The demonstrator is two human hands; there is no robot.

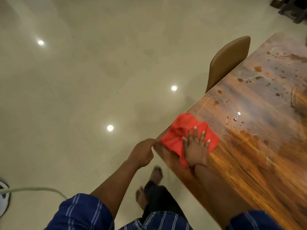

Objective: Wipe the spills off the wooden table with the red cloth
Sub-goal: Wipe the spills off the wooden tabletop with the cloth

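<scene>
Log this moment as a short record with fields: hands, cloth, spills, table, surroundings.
right hand: right hand pressed flat, fingers spread, on the red cloth
left hand: left hand curled at the table corner beside the cloth's edge; whether it pinches the cloth cannot be told
cloth: bunched, lying at the near corner of the wooden table
spills: brown spills and clear droplets spread beyond the cloth, not yet wiped
surroundings: tan chair against the table's far edge; glossy floor
</scene>
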